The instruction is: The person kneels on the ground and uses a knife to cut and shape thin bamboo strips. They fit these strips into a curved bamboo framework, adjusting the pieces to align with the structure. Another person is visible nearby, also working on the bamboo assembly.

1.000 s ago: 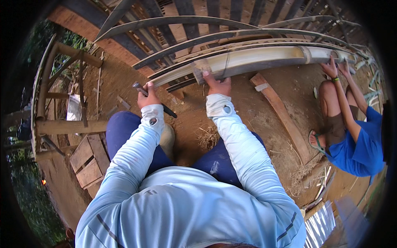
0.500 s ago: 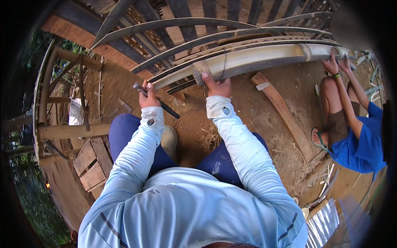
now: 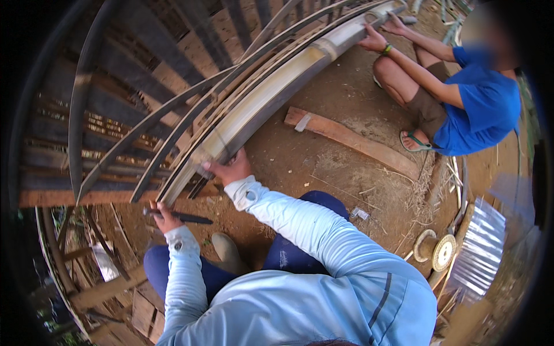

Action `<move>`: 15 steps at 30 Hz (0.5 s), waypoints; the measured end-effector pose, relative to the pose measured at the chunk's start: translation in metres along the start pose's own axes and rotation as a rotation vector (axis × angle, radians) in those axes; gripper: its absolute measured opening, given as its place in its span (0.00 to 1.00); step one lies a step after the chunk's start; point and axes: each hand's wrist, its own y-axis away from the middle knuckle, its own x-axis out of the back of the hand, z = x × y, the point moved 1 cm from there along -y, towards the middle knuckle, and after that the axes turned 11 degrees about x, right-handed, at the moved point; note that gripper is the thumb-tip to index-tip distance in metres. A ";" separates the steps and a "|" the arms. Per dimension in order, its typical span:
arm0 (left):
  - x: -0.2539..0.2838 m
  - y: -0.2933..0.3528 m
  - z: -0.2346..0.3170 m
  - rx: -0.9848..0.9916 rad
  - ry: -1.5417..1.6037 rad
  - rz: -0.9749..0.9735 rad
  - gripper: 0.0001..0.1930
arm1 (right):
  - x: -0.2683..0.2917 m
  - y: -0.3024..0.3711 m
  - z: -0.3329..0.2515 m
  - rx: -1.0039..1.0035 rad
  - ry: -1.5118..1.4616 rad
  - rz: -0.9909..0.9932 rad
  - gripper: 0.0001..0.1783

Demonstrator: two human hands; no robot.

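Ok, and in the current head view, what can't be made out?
All in the head view:
Right hand: whether its fingertips reach under the split bamboo; the hand and bamboo hide this.
Dark rod-like tool: its middle, covered by the left hand.
Brownish piece by the right thumb: outline blurred.
Co-worker's head: blurred.

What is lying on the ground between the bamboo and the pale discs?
In the head view, a plank lies between the bamboo and the discs, with straw nearer the discs.
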 end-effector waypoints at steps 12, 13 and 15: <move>0.017 -0.022 -0.012 -0.053 -0.076 -0.073 0.33 | 0.004 0.001 -0.030 -0.070 0.269 -0.071 0.46; 0.016 -0.021 -0.012 -0.040 -0.092 -0.066 0.33 | 0.004 0.001 -0.027 -0.052 0.238 -0.061 0.47; 0.013 -0.014 -0.003 -0.016 -0.127 -0.049 0.33 | 0.003 0.002 -0.023 -0.020 0.172 -0.044 0.47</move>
